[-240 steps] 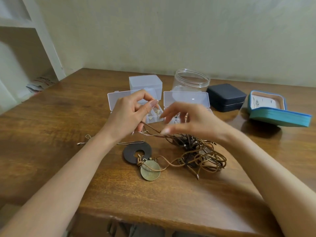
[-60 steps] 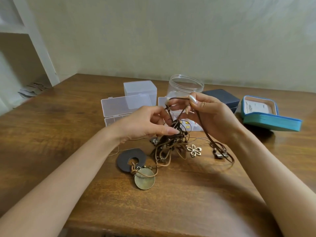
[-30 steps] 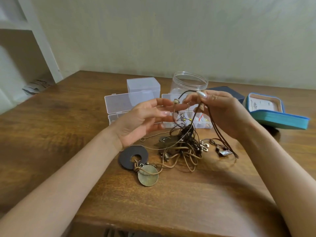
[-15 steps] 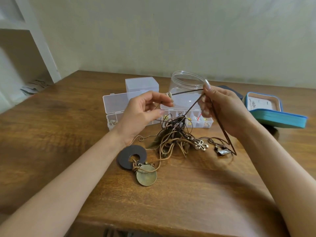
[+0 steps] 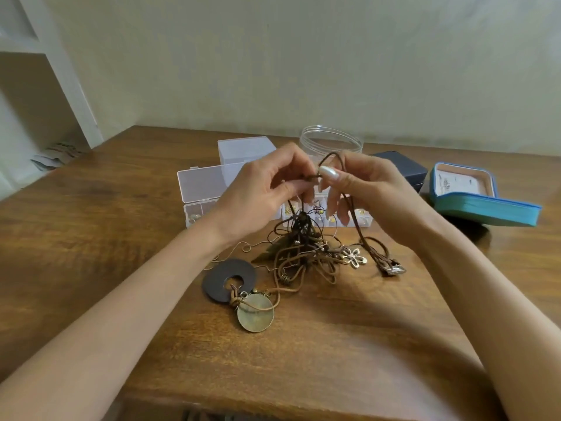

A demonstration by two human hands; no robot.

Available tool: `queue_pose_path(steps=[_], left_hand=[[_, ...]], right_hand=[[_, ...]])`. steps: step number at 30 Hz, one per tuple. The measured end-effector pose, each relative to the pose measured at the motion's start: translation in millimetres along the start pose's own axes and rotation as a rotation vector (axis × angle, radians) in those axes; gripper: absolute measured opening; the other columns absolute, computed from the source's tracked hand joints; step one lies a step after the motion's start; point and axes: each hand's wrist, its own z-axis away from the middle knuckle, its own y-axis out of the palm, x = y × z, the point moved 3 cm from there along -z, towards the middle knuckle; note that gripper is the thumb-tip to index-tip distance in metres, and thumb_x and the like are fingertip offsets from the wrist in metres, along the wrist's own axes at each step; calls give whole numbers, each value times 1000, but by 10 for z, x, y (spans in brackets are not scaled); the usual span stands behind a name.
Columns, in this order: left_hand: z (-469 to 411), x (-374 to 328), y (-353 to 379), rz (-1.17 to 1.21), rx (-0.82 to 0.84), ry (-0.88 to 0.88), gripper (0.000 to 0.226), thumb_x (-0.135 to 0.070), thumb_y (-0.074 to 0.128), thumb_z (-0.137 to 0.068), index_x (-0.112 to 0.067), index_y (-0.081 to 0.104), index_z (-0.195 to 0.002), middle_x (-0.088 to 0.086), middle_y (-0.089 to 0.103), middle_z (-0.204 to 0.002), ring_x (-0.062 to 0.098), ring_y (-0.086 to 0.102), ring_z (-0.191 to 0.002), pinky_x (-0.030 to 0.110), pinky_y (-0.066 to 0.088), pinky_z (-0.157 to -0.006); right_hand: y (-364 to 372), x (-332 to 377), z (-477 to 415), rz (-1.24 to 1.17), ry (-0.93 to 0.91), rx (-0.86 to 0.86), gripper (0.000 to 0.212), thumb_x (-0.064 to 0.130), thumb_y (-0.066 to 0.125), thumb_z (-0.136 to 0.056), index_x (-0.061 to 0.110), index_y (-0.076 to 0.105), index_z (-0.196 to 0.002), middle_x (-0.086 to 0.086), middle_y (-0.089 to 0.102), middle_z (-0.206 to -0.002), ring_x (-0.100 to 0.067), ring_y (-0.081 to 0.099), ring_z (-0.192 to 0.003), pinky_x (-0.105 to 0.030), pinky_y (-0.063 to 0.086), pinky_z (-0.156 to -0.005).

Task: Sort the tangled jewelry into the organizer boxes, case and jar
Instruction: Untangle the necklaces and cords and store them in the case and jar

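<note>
Half a second ago the hands were apart with the dark cord (image 5: 331, 155) stretched between them. Now the left hand (image 5: 261, 196) and right hand (image 5: 373, 189) have closed in until they nearly touch, and the cord arches in a small loop above them. Both sets of fingers (image 5: 293, 186) pinch the cord. The tangle (image 5: 303, 253) hangs below them, its lower loops lying on the surface (image 5: 121, 238), just near of the open organizer boxes (image 5: 202, 189). The brown disc (image 5: 226, 284) and brass pendant (image 5: 255, 312) lie where they were, and the jar (image 5: 331, 140) stands beyond the hands.
</note>
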Motion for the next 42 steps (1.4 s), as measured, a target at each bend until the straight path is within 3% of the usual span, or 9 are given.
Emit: queue_pose_path(steps=[9, 13, 18, 23, 27, 31, 35, 38, 42], left_hand=[[273, 69, -41, -449, -217, -84, 18, -20, 64, -87, -21, 50, -98, -11, 59, -91, 1, 56, -84, 10, 44, -68], [492, 285, -117, -636, 55, -327, 9, -29, 58, -91, -27, 53, -98, -15, 60, -92, 3, 58, -88, 16, 43, -72], [565, 382, -253, -676, 299, -384, 7, -35, 61, -87, -30, 59, -90, -15, 63, -94, 4, 58, -90, 28, 48, -80], [529, 381, -161, -683, 323, -323, 26, -50, 69, -75, -33, 57, -90, -18, 60, -85, -2, 56, -77, 23, 48, -69], [457, 411, -9, -662, 306, -227, 15, -39, 68, -82, -26, 60, -85, -14, 55, -89, 1, 50, -84, 26, 43, -75], [411, 380, -168, -269, 195, -308, 14, -30, 58, -88, -16, 56, -91, -7, 65, -88, 6, 60, -86, 23, 48, -81], [391, 284, -393, 208, 109, -418, 23, -31, 64, -86, -11, 54, -86, -2, 56, -58, 8, 46, -47, 15, 43, -50], [392, 247, -585, 15, 271, -490, 30, -40, 62, -83, -11, 61, -85, 3, 63, -61, 6, 38, -39, 11, 34, -43], [471, 258, -716, -446, 463, -598, 12, -16, 51, -94, -11, 61, -89, -1, 73, -79, 9, 51, -38, 14, 40, -43]], right_hand=[[-94, -30, -42, -215, -18, -41, 21, 23, 53, -88, 4, 58, -80, -7, 62, -72, -14, 53, -56, -23, 47, -52], [-155, -20, -55, -353, -106, -78, 18, 21, 54, -88, 6, 60, -79, -8, 63, -75, -16, 57, -58, -25, 50, -55], [-218, 26, -49, -441, -172, -125, 20, 14, 46, -96, 5, 55, -81, -7, 62, -76, -15, 57, -60, -24, 51, -57], [-252, 19, -46, -438, -172, -142, 18, 15, 46, -95, 4, 53, -82, -9, 61, -77, -15, 58, -60, -25, 51, -57], [-228, 11, -46, -434, -167, -141, 19, 15, 47, -94, 4, 53, -81, -7, 62, -75, -15, 57, -60, -24, 51, -56], [-249, 2, -40, -437, -154, -156, 19, 13, 45, -95, 3, 52, -81, -8, 61, -75, -15, 57, -60, -24, 51, -56], [-274, -15, -39, -427, -143, -164, 20, 12, 44, -97, 3, 53, -81, -9, 60, -76, -15, 57, -61, -24, 51, -56], [-302, -25, -36, -430, -132, -179, 20, 11, 44, -97, 4, 54, -82, -10, 59, -77, -15, 57, -61, -24, 51, -57], [-324, -30, -39, -432, -129, -185, 21, 12, 44, -97, 4, 53, -81, -9, 60, -76, -14, 57, -60, -24, 50, -56]])
